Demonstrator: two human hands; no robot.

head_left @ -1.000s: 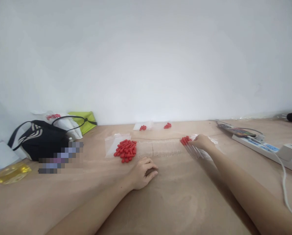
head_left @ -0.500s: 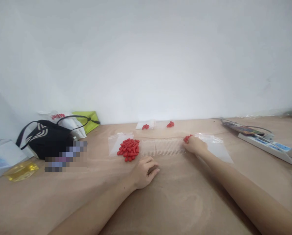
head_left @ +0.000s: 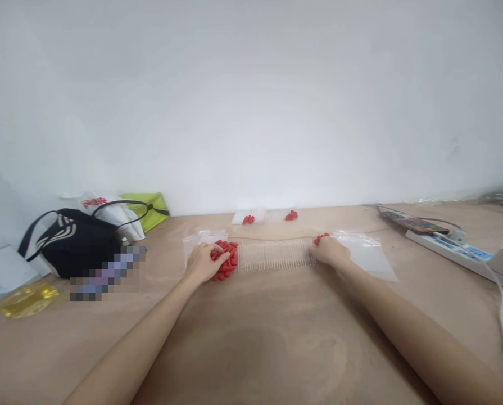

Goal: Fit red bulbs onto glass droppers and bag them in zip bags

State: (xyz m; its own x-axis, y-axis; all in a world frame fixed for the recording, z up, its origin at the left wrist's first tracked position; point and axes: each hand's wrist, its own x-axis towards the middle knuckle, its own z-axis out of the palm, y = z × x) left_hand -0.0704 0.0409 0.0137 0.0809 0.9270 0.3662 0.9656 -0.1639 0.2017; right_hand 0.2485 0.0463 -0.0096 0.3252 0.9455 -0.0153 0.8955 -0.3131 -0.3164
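Note:
My left hand [head_left: 204,263] is at the left side of a heap of small red rounded pieces [head_left: 229,260], thumb and forefinger apart over it. Whether it grips a piece cannot be seen. To the right of the heap, a row of thin pale sticks [head_left: 272,256] lies side by side. My right hand [head_left: 332,252] rests at the row's right end, with its fingers curled down and partly hidden; what they hold, if anything, does not show. Just beyond those fingers lies a smaller red cluster [head_left: 321,239].
Clear plastic bags lie by the left heap [head_left: 191,242] and beyond my right hand [head_left: 367,256]. Two small red groups [head_left: 248,219] [head_left: 291,215] sit near the wall. A black bag [head_left: 80,242] stands left; a power strip [head_left: 466,250] and phone [head_left: 420,224] lie right.
My left hand has moved left and forward from the bare table in front of the sticks to the red heap. My right hand stays at the right end of the row.

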